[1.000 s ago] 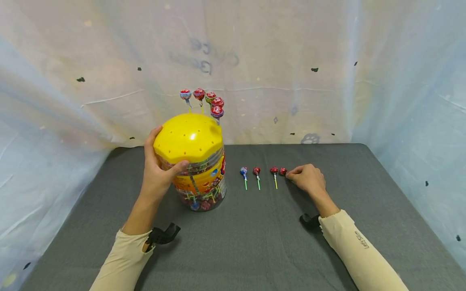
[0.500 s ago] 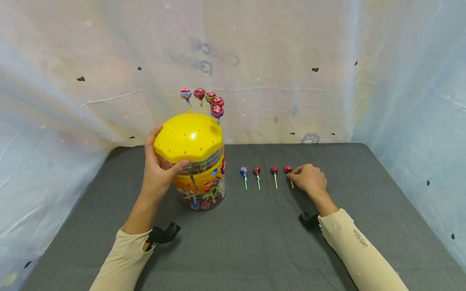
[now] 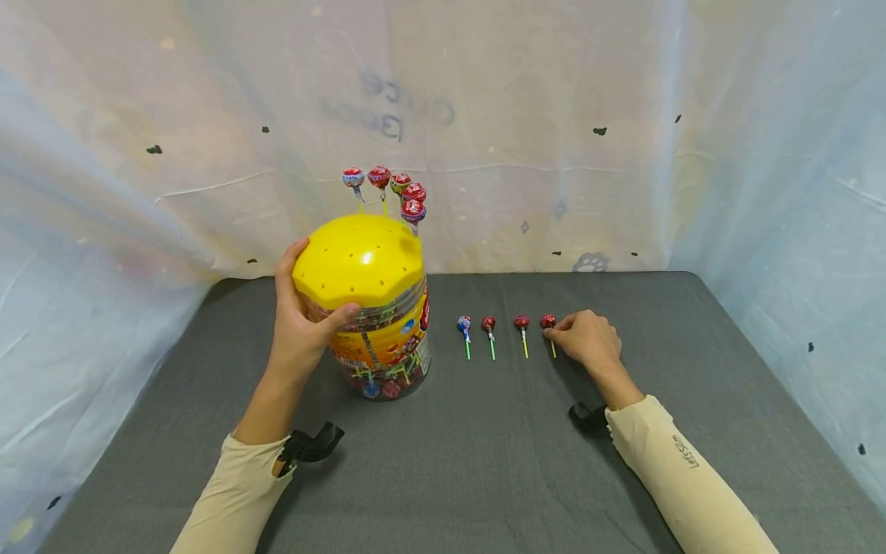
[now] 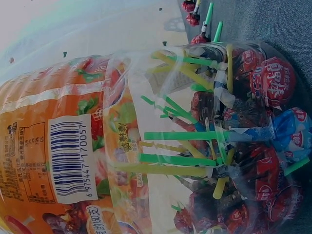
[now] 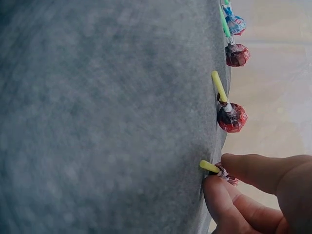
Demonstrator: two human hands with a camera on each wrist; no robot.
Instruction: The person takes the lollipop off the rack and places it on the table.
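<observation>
My left hand grips the side of a big clear plastic jar with a yellow domed lid, thumb across the front. Several wrapped lollipops stand upright in holes at the lid's back edge, one of them a purple-and-red lollipop. More lollipops fill the jar's bottom. With thumb and fingertips my right hand pinches a red lollipop with a yellow stick by its wrapper neck, at the right end of a row. Left of it lie another red one, a red green-sticked one and a blue one.
A grey cloth-covered table carries everything. Behind it and on both sides hangs a pale plastic sheet with small dark marks. Black straps hang at both wrists.
My right hand has shifted the last red lollipop a little to the right, away from its neighbour, and its stick now points toward me. The left hand and jar have stayed put.
</observation>
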